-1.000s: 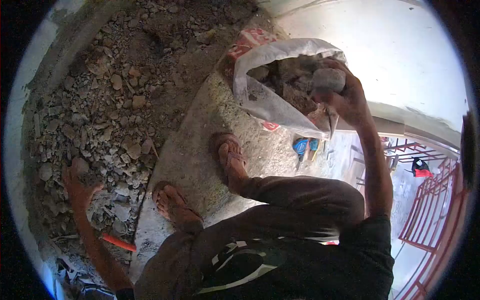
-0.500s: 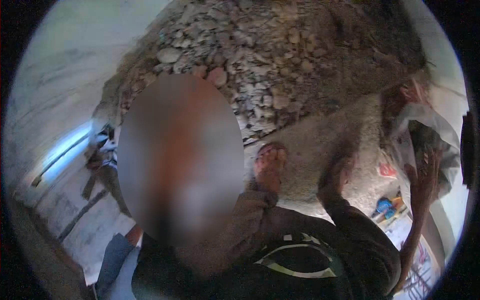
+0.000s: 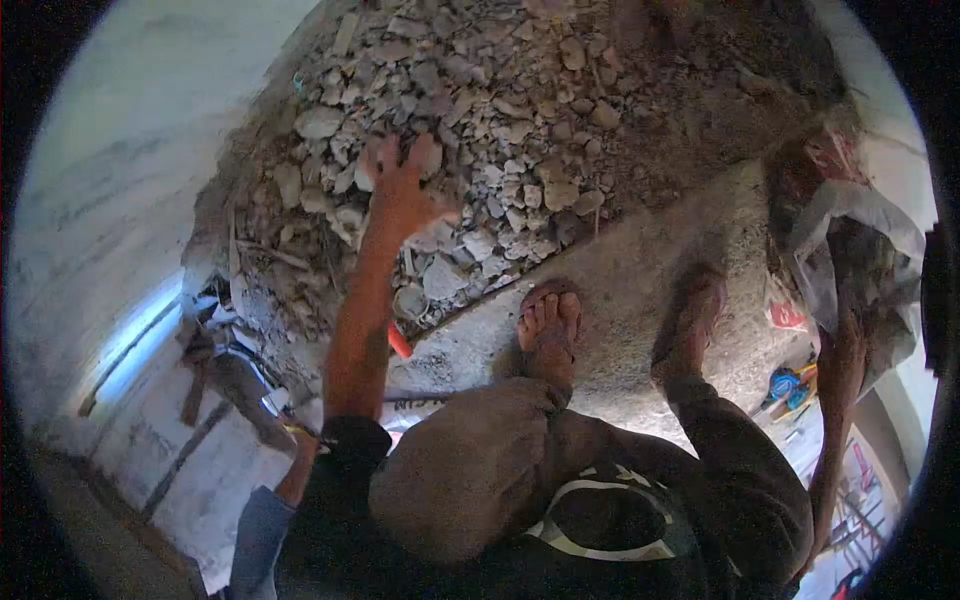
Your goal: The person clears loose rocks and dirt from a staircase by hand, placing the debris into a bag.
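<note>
My left hand (image 3: 402, 195) reaches forward over a heap of rubble (image 3: 520, 130), fingers spread among the loose stones. A pale stone (image 3: 428, 155) shows at its fingertips, and a larger flat one (image 3: 320, 122) lies to the left. On the far right, my right hand (image 3: 843, 340) grips the edge of a whitish plastic sack (image 3: 868, 200) with red print; its fingers are partly in shadow. The sack's mouth gapes, dark inside.
My feet (image 3: 550, 318) stand on a concrete strip beside the rubble. Another person's grey sleeve (image 3: 262, 530) and forearm show at lower left. A blue coiled item (image 3: 785, 385) lies below the sack. Pale walls (image 3: 110, 180) rise on both sides.
A blurred patch that covered my left arm and part of the heap is gone, so the arm now shows. My right hand stays at the sack.
</note>
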Demonstrator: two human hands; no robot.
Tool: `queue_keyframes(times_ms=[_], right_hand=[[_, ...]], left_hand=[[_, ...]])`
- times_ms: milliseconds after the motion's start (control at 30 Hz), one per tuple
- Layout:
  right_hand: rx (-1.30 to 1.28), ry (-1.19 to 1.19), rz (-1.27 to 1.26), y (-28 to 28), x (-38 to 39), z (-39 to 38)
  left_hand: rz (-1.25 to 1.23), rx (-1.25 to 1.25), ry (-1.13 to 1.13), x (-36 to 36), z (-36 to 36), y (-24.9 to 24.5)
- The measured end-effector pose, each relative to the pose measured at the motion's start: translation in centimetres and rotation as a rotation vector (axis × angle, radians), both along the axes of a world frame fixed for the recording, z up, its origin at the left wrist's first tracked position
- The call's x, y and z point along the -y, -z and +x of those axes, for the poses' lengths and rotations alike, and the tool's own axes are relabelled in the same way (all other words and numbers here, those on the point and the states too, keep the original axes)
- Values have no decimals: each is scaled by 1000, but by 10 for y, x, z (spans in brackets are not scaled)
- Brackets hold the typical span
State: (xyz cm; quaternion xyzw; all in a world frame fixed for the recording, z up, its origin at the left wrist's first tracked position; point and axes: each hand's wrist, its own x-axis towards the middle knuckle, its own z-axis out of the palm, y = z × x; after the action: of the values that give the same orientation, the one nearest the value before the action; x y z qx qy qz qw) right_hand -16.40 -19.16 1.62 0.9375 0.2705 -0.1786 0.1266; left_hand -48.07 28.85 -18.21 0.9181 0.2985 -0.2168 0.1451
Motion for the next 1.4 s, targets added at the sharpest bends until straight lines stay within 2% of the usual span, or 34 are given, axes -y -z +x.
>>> queue_keyframes(times_ms=[33, 100, 167, 233, 300, 333, 367, 433, 500, 533, 633, 700, 733, 833, 900, 933, 967, 1033, 1067, 1100, 1167, 1200, 1267, 1300, 1333, 1367, 1400], right_hand=[[-9, -54, -72, -9, -5, -6], [-55, -27, -20, -17, -7, -21], [-135, -120, 143, -23, -16, -31], [-184, 18, 106, -27, -43, -45], [-110, -169, 205, -15, -39, -43], [-66, -236, 185, -5, -32, -41], [-107, -167, 84, -8, -39, -40], [-56, -177, 204, -6, -38, -36], [7, -135, 256, -3, -24, -31], [41, -113, 308, -1, -19, -29], [-11, -39, 471, -1, -9, -31], [-88, 3, 516, -7, -10, -25], [-90, -57, 559, -8, -7, -24], [-99, -118, 600, -5, 2, -22], [-80, -215, 783, -6, 1, -18], [-98, -196, 853, -13, 1, -17], [-59, -185, 868, -20, 4, -14], [27, -138, 1078, -37, 18, -16], [156, -17, 1110, -45, 25, -21], [188, -7, 1108, -48, 40, -24], [447, 219, 1000, -47, 79, -32], [254, 536, 1108, -52, 92, -42], [-197, 1096, 1226, -67, 95, -57], [-375, 849, 1131, -57, 102, -60], [-517, 733, 1059, -61, 92, -56], [-653, 618, 983, -66, 82, -53], [-639, 612, 992, -61, 80, -52]], left_hand=[[26, 40, -19, 9, 0, -2], [23, 85, 2, 20, -4, -3], [44, 147, 70, 23, -21, 3], [51, 157, 100, 35, -35, -3], [60, 179, 96, 46, -39, -9], [55, 107, 39, 49, -37, -9], [50, 40, -15, 54, -29, -8], [66, 5, 10, 66, -33, -7], [196, 104, 78, 70, -23, 4], [186, -42, 13, 73, -17, -6], [106, -171, -81, 83, -4, -20], [92, -176, -138, 85, 1, -18], [118, -189, -140, 82, 2, -16], [50, -52, -32, 57, -7, 19], [-110, 187, -87, 55, 3, 21], [-2, 167, 70, 41, -14, 38], [118, 156, 222, 25, -33, 57], [126, 245, 220, 42, -25, 32], [124, 258, 244, 53, -24, 18], [172, 154, 228, 61, -18, 7], [219, 73, 222, 63, 3, 7], [82, 97, 141, 57, 5, 3], [-44, 209, -56, 60, 0, -1], [-42, 221, -58, 45, -16, 19], [-469, 319, -398, 18, -44, 55], [-695, 372, -549, 17, -50, 56], [-904, 418, -718, 17, -55, 56]])
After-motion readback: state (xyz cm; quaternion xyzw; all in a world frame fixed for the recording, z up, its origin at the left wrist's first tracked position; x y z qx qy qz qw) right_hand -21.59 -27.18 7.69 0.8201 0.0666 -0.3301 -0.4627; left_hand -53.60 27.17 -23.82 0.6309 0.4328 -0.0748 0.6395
